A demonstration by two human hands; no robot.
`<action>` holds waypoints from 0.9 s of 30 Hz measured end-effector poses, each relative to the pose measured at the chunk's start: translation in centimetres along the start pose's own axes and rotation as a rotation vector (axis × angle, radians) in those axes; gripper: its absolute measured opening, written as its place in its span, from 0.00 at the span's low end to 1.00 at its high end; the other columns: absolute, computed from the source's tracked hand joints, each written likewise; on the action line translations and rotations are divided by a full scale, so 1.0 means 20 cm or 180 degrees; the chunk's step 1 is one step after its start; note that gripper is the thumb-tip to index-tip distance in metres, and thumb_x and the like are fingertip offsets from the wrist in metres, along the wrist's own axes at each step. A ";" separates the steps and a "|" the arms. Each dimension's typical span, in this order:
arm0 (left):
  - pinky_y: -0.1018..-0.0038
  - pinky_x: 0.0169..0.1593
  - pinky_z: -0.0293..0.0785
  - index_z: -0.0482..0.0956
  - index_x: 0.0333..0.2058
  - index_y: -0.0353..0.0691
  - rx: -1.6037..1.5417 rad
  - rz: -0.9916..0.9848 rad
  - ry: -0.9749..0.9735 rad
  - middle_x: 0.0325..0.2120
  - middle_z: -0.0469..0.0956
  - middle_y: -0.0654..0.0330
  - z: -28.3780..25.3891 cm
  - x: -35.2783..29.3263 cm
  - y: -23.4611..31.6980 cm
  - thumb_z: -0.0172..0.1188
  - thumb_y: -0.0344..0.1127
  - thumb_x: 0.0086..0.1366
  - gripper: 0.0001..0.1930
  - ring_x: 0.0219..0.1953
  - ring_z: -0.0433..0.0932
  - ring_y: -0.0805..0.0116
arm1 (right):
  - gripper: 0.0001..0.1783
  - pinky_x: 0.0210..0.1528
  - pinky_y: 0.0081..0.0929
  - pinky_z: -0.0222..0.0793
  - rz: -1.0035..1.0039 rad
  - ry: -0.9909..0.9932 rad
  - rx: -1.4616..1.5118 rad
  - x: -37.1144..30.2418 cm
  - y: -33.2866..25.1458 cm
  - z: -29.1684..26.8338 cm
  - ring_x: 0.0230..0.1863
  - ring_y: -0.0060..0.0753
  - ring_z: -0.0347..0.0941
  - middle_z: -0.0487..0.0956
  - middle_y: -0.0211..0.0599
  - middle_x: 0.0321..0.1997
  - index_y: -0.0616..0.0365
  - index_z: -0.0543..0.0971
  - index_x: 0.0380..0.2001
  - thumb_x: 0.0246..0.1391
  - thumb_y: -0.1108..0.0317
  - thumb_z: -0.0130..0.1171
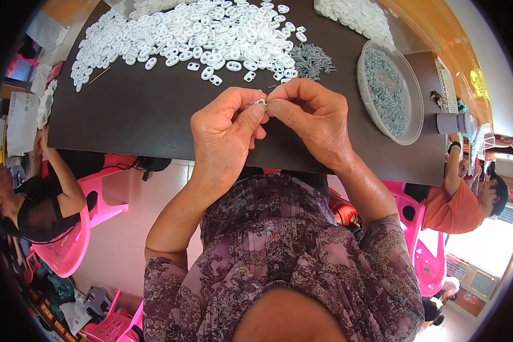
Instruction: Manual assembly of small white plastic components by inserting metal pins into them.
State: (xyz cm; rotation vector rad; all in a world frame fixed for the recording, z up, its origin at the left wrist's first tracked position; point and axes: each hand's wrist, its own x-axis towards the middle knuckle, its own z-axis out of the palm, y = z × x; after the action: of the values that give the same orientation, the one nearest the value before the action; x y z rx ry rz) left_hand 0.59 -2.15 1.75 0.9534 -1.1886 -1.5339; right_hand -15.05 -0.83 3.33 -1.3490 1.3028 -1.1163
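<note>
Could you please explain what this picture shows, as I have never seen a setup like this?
There is no machine here: these are a person's two bare hands, seen from above by a wide fisheye camera on that person's head, so straight edges look bent. The left hand pinches a small white piece; the fingers of the right hand come together right beside it, and whether they grip something too is hidden. On the dark table lie a big heap of white pieces, a small grey pile and, at the right, a clear round tub of grey pieces. Other people sit at both sides.
</note>
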 end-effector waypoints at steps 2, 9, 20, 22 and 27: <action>0.87 0.22 0.66 0.77 0.36 0.33 -0.0030 0.0027 0.0029 0.25 0.76 0.64 0.01 0.00 -0.01 0.55 0.25 0.63 0.05 0.22 0.71 0.84 | 0.04 0.39 0.16 0.69 0.0023 -0.0007 -0.0051 0.00 0.01 0.00 0.33 0.17 0.72 0.77 0.30 0.31 0.67 0.77 0.32 0.53 0.76 0.58; 0.85 0.22 0.68 0.77 0.37 0.27 -0.0042 0.0167 0.0233 0.25 0.77 0.58 0.02 -0.02 -0.06 0.56 0.26 0.63 0.07 0.21 0.72 0.79 | 0.05 0.31 0.16 0.68 -0.0054 0.0028 0.0200 0.00 0.07 0.03 0.30 0.14 0.70 0.77 0.29 0.26 0.66 0.77 0.30 0.53 0.73 0.58; 0.84 0.24 0.70 0.77 0.39 0.27 -0.0397 -0.0037 0.0169 0.27 0.78 0.59 -0.04 -0.03 -0.10 0.55 0.25 0.63 0.08 0.23 0.73 0.78 | 0.07 0.39 0.17 0.70 0.0106 -0.0230 -0.0009 0.01 0.04 0.04 0.34 0.18 0.73 0.79 0.32 0.31 0.67 0.78 0.34 0.54 0.74 0.57; 0.82 0.24 0.71 0.77 0.38 0.25 -0.0423 -0.0003 0.0193 0.27 0.78 0.56 -0.04 -0.03 -0.10 0.55 0.25 0.63 0.08 0.23 0.74 0.76 | 0.07 0.39 0.17 0.70 0.0155 -0.0236 -0.0083 0.02 0.03 0.04 0.34 0.18 0.73 0.79 0.32 0.32 0.67 0.78 0.35 0.54 0.74 0.57; 0.82 0.25 0.71 0.76 0.42 0.27 -0.0266 0.0034 0.0237 0.27 0.78 0.56 -0.04 -0.05 -0.10 0.55 0.25 0.63 0.09 0.23 0.74 0.76 | 0.06 0.35 0.16 0.68 0.0112 -0.0114 -0.0202 0.01 0.04 0.04 0.32 0.15 0.71 0.78 0.29 0.29 0.66 0.78 0.33 0.53 0.75 0.57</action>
State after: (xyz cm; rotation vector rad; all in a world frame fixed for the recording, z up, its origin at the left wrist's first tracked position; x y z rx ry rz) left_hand 1.28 -1.29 -0.27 0.9392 -1.0676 -1.5147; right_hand -14.33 -1.05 2.42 -1.3812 1.3408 -1.0299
